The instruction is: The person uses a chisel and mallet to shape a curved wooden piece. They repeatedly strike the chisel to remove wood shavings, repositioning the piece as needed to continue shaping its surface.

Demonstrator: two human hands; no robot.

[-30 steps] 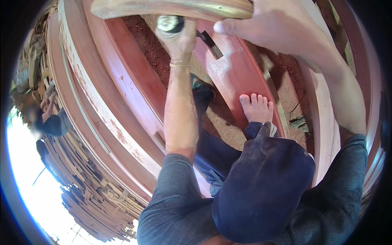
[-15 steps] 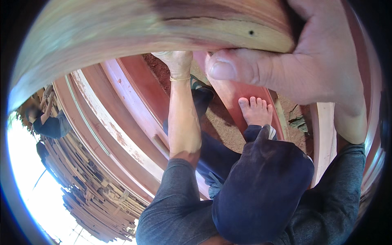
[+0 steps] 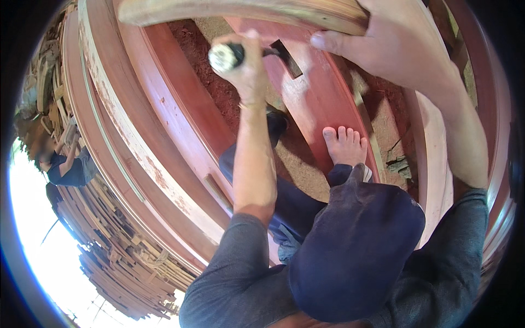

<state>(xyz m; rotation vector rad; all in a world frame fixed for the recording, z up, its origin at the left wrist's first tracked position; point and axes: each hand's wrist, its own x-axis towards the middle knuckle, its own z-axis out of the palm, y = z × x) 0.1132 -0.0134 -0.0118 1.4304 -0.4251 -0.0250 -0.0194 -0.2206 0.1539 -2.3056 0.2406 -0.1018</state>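
Note:
My left hand (image 3: 249,71) is closed round the handle of a chisel (image 3: 223,57), whose pale, round butt faces up. Its dark shank points to a rectangular mortise (image 3: 289,61) cut in a reddish plank (image 3: 311,101); the fingers partly hide the tool. In my right hand (image 3: 404,49) is the right end of a thick, rounded wooden club (image 3: 246,12), raised above the plank and apart from the chisel. The thumb lies along its underside, while the other fingers are mostly hidden.
My bare foot (image 3: 345,145) rests on the same plank. Long reddish boards (image 3: 158,109) run along the left, and a pale timber (image 3: 435,158) stands at right. Behind at far left are stacked wood strips (image 3: 117,262) and another person (image 3: 68,164).
The wooden club has moved up and away from the view, looking smaller, with my right hand on it. The chisel and mortise, hidden before, now show beneath it.

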